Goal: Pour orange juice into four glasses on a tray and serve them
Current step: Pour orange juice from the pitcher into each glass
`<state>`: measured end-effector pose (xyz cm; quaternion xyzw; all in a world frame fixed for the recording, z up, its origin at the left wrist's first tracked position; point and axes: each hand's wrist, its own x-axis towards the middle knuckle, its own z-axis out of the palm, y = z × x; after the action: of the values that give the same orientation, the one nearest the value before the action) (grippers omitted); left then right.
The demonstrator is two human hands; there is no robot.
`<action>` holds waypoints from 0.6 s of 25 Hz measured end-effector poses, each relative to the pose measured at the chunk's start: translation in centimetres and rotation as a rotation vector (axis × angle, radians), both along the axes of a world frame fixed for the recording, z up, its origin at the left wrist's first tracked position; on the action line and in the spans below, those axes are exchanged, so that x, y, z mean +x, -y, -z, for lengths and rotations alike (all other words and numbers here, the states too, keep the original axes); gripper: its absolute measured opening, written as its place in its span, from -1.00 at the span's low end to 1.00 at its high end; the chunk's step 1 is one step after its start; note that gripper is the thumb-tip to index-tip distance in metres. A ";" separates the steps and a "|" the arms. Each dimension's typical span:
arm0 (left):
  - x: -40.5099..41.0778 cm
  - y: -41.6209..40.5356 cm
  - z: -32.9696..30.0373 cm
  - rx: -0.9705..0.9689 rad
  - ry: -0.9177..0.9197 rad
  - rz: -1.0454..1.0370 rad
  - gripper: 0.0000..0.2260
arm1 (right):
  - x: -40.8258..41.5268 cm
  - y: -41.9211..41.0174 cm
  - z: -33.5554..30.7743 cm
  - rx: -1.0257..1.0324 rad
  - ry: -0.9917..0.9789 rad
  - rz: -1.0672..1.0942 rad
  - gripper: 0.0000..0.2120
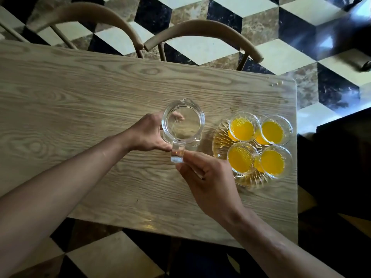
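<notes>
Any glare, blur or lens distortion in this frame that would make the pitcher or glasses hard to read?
Head view: wide-angle bending bows the table edges; top right corner smeared and streaked with glare; clear pitcher shows only by rim highlights, left hand against its side, right hand by its handle; four glasses on the tray sharp, juice bright.

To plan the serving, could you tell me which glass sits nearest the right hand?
The near-left glass on the tray; the other three lie farther from the right hand.
</notes>
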<state>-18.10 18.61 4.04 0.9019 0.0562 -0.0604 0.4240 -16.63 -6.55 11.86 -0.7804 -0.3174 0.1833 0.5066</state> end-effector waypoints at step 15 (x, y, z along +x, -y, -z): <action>-0.7 0.1 0.6 0.014 -0.009 -0.027 -0.26 | 0.0 0.2 0.6 0.036 -0.069 0.020 -0.76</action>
<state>-18.77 18.47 3.46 0.9038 0.0706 -0.0583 0.4181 -16.65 -6.78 11.22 -0.7675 -0.2950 0.1991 0.5331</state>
